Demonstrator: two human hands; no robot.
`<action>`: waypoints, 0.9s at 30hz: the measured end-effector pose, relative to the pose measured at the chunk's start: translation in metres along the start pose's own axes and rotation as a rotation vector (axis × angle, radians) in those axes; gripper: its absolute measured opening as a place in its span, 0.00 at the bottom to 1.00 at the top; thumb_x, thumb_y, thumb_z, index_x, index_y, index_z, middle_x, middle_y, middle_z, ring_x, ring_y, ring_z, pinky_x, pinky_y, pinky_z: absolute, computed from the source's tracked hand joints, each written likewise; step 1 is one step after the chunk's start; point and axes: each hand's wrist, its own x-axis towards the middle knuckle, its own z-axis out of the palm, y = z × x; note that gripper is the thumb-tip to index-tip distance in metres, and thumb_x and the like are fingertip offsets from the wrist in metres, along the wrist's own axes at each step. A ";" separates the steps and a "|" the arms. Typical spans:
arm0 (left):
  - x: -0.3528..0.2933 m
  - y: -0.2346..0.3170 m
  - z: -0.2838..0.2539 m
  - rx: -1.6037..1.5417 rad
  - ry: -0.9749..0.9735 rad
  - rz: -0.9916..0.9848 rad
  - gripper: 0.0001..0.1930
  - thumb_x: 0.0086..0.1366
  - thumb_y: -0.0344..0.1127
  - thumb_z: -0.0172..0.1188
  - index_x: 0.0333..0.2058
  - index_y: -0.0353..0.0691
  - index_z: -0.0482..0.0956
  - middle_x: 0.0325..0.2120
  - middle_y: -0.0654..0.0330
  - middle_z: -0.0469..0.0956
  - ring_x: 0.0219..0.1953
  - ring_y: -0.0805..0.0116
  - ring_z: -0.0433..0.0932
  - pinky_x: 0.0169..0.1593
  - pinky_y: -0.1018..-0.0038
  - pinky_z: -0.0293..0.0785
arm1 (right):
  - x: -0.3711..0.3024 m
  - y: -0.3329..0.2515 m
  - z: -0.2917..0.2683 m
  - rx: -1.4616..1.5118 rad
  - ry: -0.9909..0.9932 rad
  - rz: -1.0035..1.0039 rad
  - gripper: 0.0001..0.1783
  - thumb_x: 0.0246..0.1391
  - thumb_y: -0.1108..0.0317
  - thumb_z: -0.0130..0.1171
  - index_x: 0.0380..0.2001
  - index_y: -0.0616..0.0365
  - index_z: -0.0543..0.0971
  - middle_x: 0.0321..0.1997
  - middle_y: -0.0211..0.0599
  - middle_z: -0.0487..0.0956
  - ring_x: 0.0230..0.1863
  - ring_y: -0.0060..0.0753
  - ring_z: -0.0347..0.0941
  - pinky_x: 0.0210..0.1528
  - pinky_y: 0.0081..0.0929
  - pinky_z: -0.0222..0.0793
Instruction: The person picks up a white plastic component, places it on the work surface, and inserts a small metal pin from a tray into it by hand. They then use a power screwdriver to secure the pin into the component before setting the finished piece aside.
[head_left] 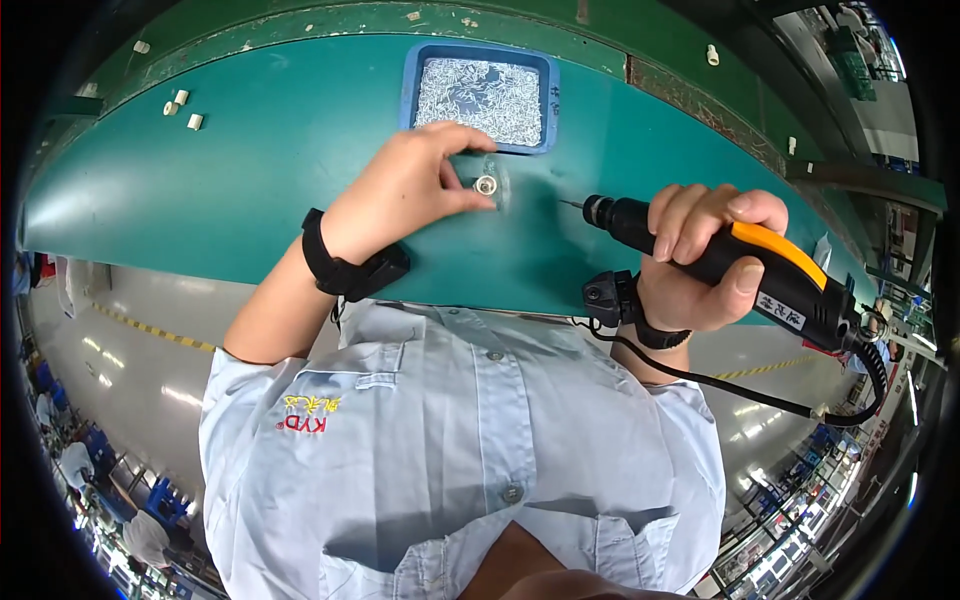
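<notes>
My left hand (415, 180) is curled with thumb and index finger gripping the edges of a small clear plastic piece (502, 182). In the middle of that piece sits a round cream-coloured ring-shaped part (486, 185). My right hand (705, 250) is wrapped round a black electric screwdriver (640, 225) with an orange lever along its side. Its thin bit points left toward the plastic piece, apart from it.
A blue tray (407, 95) of small silvery screws or pins stands just beyond my left hand. Several small cream cylinders (195, 121) lie on the green tabletop (290, 110) at the far left. The screwdriver's black cable (720, 384) loops back under my right wrist.
</notes>
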 end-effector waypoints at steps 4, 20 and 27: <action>0.038 -0.019 -0.019 0.364 0.111 0.263 0.11 0.48 0.28 0.64 0.33 0.37 0.77 0.30 0.56 0.76 0.27 0.61 0.76 0.32 0.70 0.72 | -0.002 -0.001 0.004 0.020 0.006 -0.005 0.26 0.50 0.49 0.61 0.38 0.58 0.65 0.14 0.29 0.67 0.13 0.25 0.64 0.18 0.23 0.59; 0.065 -0.039 -0.013 0.282 0.254 0.322 0.05 0.54 0.29 0.59 0.30 0.35 0.77 0.28 0.55 0.78 0.31 0.58 0.77 0.38 0.70 0.73 | 0.001 -0.002 0.008 0.016 -0.010 0.012 0.25 0.50 0.50 0.61 0.38 0.58 0.66 0.15 0.29 0.67 0.14 0.26 0.65 0.18 0.23 0.60; 0.054 -0.026 -0.014 0.132 0.163 0.216 0.07 0.56 0.26 0.57 0.35 0.34 0.76 0.26 0.55 0.77 0.31 0.60 0.78 0.37 0.73 0.73 | 0.004 -0.004 0.012 0.032 -0.051 0.017 0.26 0.50 0.50 0.61 0.40 0.57 0.65 0.15 0.29 0.67 0.14 0.26 0.65 0.19 0.23 0.60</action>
